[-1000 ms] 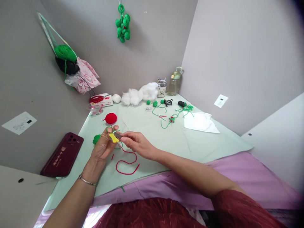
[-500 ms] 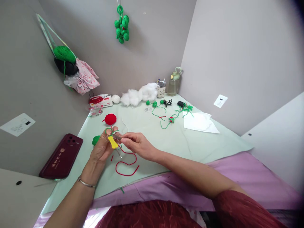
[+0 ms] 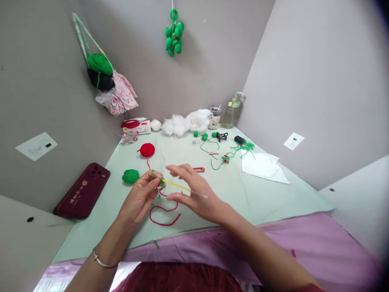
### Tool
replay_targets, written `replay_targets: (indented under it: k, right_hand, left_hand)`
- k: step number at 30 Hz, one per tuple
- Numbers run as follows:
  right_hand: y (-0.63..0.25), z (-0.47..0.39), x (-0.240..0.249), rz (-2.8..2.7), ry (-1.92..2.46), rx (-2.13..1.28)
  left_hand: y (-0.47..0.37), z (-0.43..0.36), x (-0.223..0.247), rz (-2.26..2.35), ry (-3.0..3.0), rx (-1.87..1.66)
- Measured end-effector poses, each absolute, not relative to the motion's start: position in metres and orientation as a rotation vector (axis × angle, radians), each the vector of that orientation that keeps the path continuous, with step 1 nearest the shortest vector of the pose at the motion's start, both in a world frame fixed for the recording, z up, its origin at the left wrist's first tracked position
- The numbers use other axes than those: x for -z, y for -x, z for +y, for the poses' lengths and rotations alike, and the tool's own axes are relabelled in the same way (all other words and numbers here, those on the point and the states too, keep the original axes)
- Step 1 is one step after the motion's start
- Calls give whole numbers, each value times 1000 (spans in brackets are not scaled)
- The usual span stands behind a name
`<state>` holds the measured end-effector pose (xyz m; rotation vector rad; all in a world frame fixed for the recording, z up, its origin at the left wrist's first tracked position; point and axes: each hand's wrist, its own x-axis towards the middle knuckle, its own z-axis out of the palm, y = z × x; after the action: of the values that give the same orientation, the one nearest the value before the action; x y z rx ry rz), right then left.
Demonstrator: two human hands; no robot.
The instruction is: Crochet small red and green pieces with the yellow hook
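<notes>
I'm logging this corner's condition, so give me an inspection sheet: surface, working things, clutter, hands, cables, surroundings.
Surface: pale green mat, purple cloth along its near edge.
Working things: yellow-handled hook at a small green piece; red yarn ball, green yarn ball beyond.
Clutter: red strand, white stuffing, phone.
Hands: left hand pinches the green piece; right hand open by the hook, contact unclear.
Cables: nothing seen.
Surroundings: grey walls, hanging pink bag.

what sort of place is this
Probably a small craft corner, perhaps at home: a cloth-covered table set against the walls, with a red yarn ball, a green yarn ball and fluffy white stuffing on it.
</notes>
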<state>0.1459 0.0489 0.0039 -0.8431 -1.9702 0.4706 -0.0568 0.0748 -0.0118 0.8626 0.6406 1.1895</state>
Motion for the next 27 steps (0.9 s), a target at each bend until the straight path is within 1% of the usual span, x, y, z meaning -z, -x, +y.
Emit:
replay_targets:
  k: [3, 8, 15, 21, 23, 27]
  right_hand:
    - [-133, 30, 0, -1867, 747, -482]
    - [-123, 21, 4, -1504, 731, -703]
    - [-121, 13, 5, -1433, 769, -749]
    - [-125, 15, 21, -1162, 786, -1044]
    - [-124, 14, 23, -1135, 805, -1019]
    - [-119, 9, 17, -1245, 814, -851]
  left_hand:
    - [49, 52, 10, 676, -869, -1175]
    - [44, 31, 3, 704, -954, -1130]
    - [41, 22, 4, 765, -967, -1172]
    - [45, 18, 3, 654, -736, -996]
    - [46, 17, 3, 622, -669, -956]
    - [41, 14, 3, 591, -530, -978]
